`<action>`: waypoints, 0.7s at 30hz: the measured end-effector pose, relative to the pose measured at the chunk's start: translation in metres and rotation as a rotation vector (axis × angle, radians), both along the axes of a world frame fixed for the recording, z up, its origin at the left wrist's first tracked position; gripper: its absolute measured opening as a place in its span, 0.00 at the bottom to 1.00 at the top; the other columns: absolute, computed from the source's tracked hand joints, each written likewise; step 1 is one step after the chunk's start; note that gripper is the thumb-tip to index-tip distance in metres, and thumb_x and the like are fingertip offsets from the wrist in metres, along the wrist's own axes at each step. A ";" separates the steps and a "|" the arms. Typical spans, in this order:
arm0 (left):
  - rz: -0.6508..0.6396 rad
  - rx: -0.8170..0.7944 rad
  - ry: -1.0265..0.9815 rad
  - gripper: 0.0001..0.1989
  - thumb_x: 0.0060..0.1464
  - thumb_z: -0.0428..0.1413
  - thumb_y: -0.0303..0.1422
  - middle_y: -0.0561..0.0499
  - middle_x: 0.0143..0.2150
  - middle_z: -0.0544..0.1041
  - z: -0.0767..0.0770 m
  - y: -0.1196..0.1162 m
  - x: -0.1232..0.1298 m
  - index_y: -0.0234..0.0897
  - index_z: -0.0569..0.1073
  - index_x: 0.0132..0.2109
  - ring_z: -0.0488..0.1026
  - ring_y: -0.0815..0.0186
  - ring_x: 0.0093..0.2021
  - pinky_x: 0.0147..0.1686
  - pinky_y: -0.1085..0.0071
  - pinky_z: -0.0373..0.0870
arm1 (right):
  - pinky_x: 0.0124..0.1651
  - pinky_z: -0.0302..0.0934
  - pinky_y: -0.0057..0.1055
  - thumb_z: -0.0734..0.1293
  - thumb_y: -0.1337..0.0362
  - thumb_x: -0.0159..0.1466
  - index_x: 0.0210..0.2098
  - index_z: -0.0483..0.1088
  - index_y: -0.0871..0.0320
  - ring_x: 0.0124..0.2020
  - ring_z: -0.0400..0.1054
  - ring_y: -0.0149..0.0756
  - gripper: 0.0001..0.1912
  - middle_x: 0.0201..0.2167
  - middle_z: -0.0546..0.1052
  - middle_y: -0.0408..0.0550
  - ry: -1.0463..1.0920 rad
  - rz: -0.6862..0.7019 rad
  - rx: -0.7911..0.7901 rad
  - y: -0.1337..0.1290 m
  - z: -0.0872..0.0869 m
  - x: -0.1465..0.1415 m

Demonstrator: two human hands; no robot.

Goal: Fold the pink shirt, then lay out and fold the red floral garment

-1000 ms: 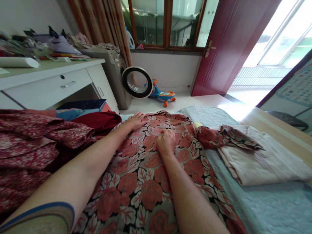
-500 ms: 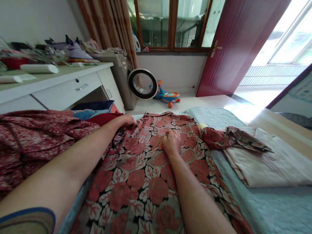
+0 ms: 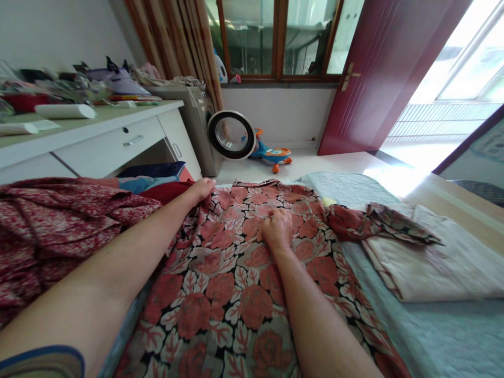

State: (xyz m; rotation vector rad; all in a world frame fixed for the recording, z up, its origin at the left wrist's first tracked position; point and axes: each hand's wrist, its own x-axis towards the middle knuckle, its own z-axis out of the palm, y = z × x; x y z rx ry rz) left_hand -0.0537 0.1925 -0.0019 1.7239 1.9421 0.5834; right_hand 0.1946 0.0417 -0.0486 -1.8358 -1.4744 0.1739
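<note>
A floral shirt with red roses and pale leaves on black lies spread over the bed, its collar at the far end. At its left shoulder my left hand is closed on the cloth. My right hand rests on the upper middle of the shirt with its fingers curled into the fabric; the fingertips are hidden. The right sleeve stretches out sideways and lies partly over a folded cream cloth.
A red patterned cloth is heaped at the left. Beneath everything is a pale blue bed cover. Beyond stand a cluttered white desk, a washing machine with its round door open, a blue-orange ride-on toy and a red door.
My left hand has shifted slightly left, drawing the shoulder cloth outward, and the bunched fabric there lies flatter. The right hand stays in the same place.
</note>
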 end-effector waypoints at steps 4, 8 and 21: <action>-0.002 0.055 0.075 0.07 0.47 0.56 0.34 0.53 0.22 0.72 -0.004 -0.002 0.001 0.36 0.72 0.33 0.70 0.65 0.25 0.25 0.74 0.61 | 0.52 0.56 0.38 0.62 0.72 0.55 0.36 0.76 0.60 0.47 0.64 0.46 0.13 0.41 0.75 0.56 0.010 -0.002 0.008 0.001 -0.002 0.000; -0.096 0.099 0.172 0.12 0.47 0.57 0.33 0.54 0.27 0.76 -0.005 -0.017 0.007 0.38 0.73 0.42 0.73 0.65 0.27 0.28 0.75 0.64 | 0.52 0.56 0.38 0.62 0.72 0.55 0.35 0.76 0.60 0.48 0.64 0.46 0.12 0.40 0.75 0.57 0.010 0.002 0.004 0.002 -0.002 0.000; -0.176 0.291 0.584 0.16 0.54 0.56 0.40 0.44 0.47 0.78 -0.009 -0.050 0.023 0.38 0.72 0.47 0.76 0.56 0.45 0.40 0.69 0.69 | 0.52 0.56 0.37 0.62 0.72 0.55 0.36 0.76 0.60 0.48 0.64 0.46 0.13 0.41 0.75 0.56 -0.004 0.001 -0.026 0.000 0.000 0.000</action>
